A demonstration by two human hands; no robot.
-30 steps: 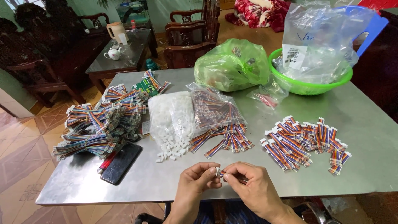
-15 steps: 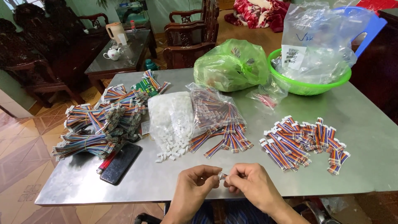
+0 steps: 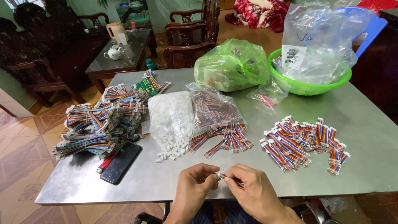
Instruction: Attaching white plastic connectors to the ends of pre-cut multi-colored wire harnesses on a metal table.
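Head view: at 6 o'clock on the steel table (image 3: 356, 112) my left hand (image 3: 195, 184) pinches a white connector (image 3: 218, 174) against the striped ribbon cable (image 3: 230, 179) gripped in my right hand (image 3: 253, 188), loose white connectors (image 3: 174, 147) at 11 o'clock.

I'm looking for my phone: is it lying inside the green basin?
No, the black phone lies flat on the metal table beside the wire bundles; the green basin holds plastic bags.

left hand (image 3: 195, 186) | right hand (image 3: 253, 188) | closed together on white connector (image 3: 218, 174)
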